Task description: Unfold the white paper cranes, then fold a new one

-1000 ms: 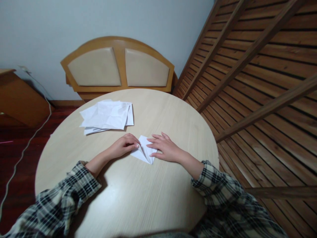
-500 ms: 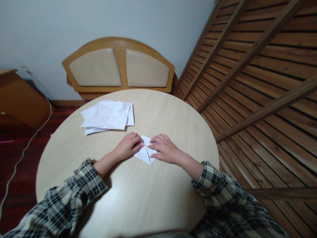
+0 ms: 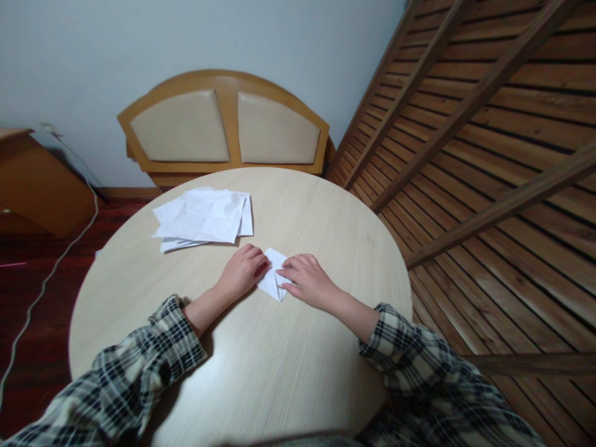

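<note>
**Small paper part-folded, both hands on it**

On the table (image 3: 261,372) we see the left hand (image 3: 239,274) curled, its fingertips on the left edge of the folded paper (image 3: 274,282); we cannot tell if it pinches. The right hand (image 3: 311,284) is spread flat, pressing the right side. The paper lies mid-table, already folded to a small point, and we judge the creasing unfinished. Beyond lie unfolded loose sheets (image 3: 202,217), then a chair (image 3: 223,127).

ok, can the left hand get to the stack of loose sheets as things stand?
Probably yes. The left hand rests on the folded paper, and only bare table lies between it and the stack of sheets.
</note>
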A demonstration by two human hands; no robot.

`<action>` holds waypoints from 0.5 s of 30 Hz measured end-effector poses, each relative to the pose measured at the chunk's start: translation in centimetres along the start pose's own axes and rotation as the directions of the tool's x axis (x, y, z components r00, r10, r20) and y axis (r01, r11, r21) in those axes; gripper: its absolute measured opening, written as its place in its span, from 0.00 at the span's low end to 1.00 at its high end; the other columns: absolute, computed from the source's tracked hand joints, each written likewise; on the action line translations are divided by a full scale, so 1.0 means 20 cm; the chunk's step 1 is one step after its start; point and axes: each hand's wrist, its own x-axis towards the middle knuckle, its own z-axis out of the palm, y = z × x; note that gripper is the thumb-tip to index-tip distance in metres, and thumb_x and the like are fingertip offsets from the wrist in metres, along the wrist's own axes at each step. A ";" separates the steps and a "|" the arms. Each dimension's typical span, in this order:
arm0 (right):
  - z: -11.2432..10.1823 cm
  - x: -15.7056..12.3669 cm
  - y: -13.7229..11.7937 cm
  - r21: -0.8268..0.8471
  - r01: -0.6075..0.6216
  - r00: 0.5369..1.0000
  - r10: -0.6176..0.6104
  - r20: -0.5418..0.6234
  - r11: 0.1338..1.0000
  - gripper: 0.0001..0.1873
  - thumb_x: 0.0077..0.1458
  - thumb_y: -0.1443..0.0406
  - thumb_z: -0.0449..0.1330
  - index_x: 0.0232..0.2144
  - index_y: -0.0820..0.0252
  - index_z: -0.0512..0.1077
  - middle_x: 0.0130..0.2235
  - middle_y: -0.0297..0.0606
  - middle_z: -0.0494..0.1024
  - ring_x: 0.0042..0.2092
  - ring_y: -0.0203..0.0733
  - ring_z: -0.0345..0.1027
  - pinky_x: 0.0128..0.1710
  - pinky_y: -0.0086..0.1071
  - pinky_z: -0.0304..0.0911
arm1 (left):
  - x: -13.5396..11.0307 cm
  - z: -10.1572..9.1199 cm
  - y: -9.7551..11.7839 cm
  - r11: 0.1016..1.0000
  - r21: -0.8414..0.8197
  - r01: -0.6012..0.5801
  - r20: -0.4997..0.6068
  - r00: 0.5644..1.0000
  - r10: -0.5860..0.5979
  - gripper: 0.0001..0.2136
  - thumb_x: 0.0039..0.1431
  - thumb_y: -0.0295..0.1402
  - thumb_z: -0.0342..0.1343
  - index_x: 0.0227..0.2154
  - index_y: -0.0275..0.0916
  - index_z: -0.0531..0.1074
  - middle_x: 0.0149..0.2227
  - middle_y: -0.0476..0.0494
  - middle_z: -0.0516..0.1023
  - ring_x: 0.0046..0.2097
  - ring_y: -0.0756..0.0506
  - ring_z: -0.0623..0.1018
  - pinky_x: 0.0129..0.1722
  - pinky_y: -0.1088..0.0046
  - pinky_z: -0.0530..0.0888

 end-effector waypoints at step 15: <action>-0.08 0.00 0.06 0.147 -0.006 0.995 -0.008 0.095 0.989 0.16 0.62 0.62 0.60 0.52 0.53 0.75 0.53 0.41 0.75 0.56 0.46 0.64 0.57 0.45 0.55 | -0.11 0.02 0.09 0.997 -0.080 0.019 -0.021 1.000 -0.021 0.12 0.67 0.37 0.52 0.44 0.35 0.75 0.47 0.34 0.79 0.49 0.39 0.78 0.50 0.56 0.77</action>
